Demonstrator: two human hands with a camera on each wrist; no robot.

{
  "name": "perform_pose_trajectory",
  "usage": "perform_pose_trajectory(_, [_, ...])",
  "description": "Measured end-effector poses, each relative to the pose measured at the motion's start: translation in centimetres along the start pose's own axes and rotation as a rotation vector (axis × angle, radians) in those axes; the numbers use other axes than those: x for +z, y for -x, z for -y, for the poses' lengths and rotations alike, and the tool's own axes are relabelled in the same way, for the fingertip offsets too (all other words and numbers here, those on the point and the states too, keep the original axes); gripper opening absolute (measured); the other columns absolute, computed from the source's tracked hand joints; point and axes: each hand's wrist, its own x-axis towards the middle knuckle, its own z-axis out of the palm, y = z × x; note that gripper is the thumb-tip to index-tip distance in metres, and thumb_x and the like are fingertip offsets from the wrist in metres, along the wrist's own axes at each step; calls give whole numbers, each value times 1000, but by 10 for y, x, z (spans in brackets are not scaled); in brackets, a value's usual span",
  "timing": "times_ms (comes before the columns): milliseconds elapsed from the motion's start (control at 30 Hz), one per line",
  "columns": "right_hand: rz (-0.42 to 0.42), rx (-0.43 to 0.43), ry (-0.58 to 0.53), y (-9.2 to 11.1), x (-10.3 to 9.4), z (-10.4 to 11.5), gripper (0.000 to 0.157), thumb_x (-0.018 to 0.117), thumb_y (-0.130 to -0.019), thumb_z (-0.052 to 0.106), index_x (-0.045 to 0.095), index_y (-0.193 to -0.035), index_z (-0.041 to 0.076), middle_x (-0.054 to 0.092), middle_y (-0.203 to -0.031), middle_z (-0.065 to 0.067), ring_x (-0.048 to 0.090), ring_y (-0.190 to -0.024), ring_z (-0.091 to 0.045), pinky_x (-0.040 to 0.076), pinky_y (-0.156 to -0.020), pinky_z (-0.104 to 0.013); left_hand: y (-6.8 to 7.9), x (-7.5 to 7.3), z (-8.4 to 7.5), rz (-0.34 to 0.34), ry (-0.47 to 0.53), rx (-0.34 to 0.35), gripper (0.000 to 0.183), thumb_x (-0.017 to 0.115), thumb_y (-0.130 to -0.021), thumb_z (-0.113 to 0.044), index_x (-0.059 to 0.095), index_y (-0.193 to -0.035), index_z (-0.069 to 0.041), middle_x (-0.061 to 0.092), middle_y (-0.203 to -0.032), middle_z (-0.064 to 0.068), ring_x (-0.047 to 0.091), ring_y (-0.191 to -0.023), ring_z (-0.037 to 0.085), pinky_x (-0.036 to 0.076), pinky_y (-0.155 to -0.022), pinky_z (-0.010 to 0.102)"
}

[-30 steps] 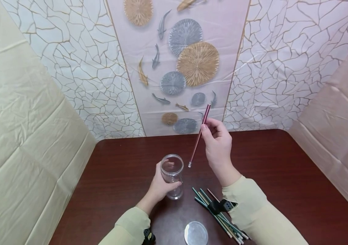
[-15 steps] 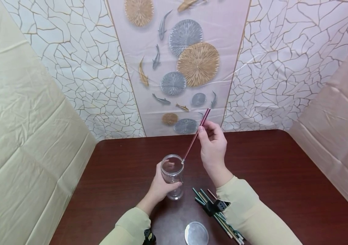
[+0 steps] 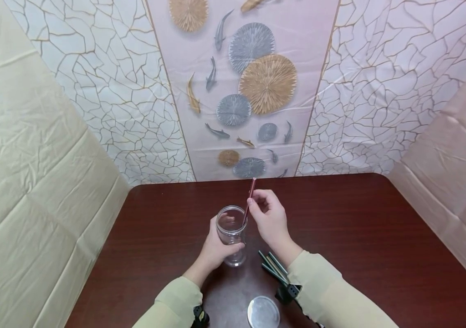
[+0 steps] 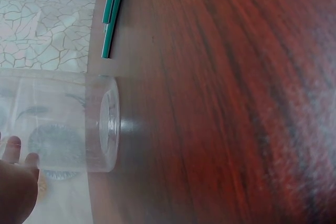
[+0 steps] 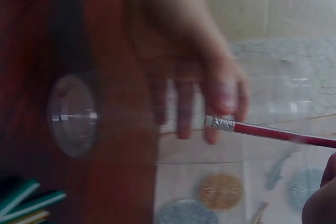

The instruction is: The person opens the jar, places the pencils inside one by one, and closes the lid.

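Nearest, a clear round lid (image 3: 263,312) lies on the tabletop (image 3: 339,218), off the jar, and just beyond it to the right is a loose bundle of pencils (image 3: 274,274), green and gold, partly hidden under the right sleeve (image 3: 335,294). Farther in, the left hand (image 3: 216,246) has its grip clamped round the glass jar (image 3: 233,238) from the left, thumb on the near side, holding it upright with the mouth up. At the jar's right, the right hand (image 3: 272,219) pinches a red pencil (image 3: 252,187) between thumb and fingers, tilted, eraser end down; that end appears to be inside the mouth at the right of the rim, well above the base. The step in hand looks like lowering this pencil into the jar, where no other pencil shows. The next move probably calls for guiding it down to the base, then parting the right grip while the left one steadies the glass; the slanted pencil could catch on the rim. Farthest, a patterned cloth (image 3: 265,84) rises behind the tabletop.
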Motion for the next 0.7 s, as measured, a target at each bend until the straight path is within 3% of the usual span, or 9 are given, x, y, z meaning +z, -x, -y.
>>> perform_pose_trajectory(233, [56, -52, 144, 15, 0, 21, 14, 64, -80, -10, 61, -94, -7, 59, -83, -15, 54, -77, -18, 44, -70, -22, 0, 1, -2, -4, -34, 4, 85, 81, -67, -4, 29, -134, -5, 52, -128, 15, 50, -117, 28, 36, -98, 39])
perform_pose_trajectory(400, [62, -59, 190, 17, 1, -3, 16, 67, -79, -8, 63, -94, -5, 60, -84, -12, 54, -75, -25, 45, -65, -28, 1, 0, -2, -2, -50, -1, 85, 82, -67, -6, 29, -134, -5, 53, -128, 13, 50, -116, 27, 36, -98, 39])
perform_pose_trajectory(500, [69, -71, 190, 17, 1, -18, 16, 68, -79, -6, 64, -94, -1, 60, -83, -8, 53, -73, -21, 45, -62, -29, 0, 0, -2, -6, -53, -2, 85, 82, -67, -6, 29, -134, -5, 53, -127, 13, 50, -116, 27, 36, -98, 40])
perform_pose_trajectory(700, [87, -110, 185, 17, -1, -28, 14, 68, -81, -1, 65, -93, 5, 59, -82, 0, 52, -72, -12, 44, -61, -22, 1, 0, -2, -2, -48, -3, 85, 81, -67, -5, 29, -134, -4, 52, -128, 17, 50, -116, 30, 36, -99, 41])
